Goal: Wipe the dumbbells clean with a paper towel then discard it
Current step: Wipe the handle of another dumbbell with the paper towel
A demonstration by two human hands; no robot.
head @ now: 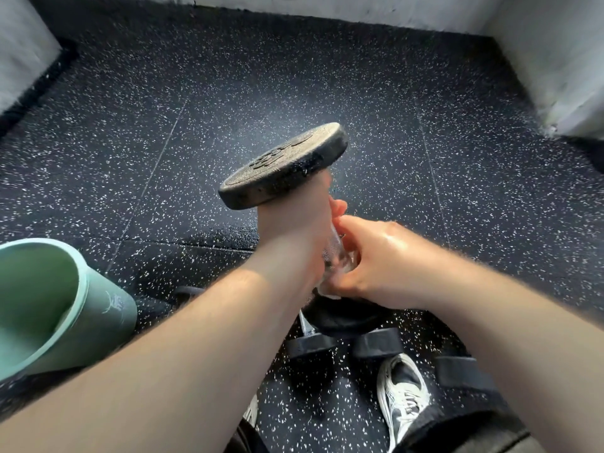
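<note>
Step in hand: wiping the handle. The left hand (294, 223) wraps its fingers round the chrome handle (333, 246) of the black round-plated dumbbell (284, 161), directly under the upper plate, and holds it tilted above the speckled rubber floor (294, 76). The right hand (376, 259), just below the left, curls round the handle with the white paper towel (323, 291) under its palm. Next, likely: wipe the plates, then the dark dumbbells (346, 344) on the floor beneath both hands. The pale green bin (49, 305) stands left of the left forearm.

dumbbell (284, 165): black, raised and tilted, frame centre
towel (327, 292): white scrap at its handle
floor dumbbells (312, 346): black, lower centre
</note>
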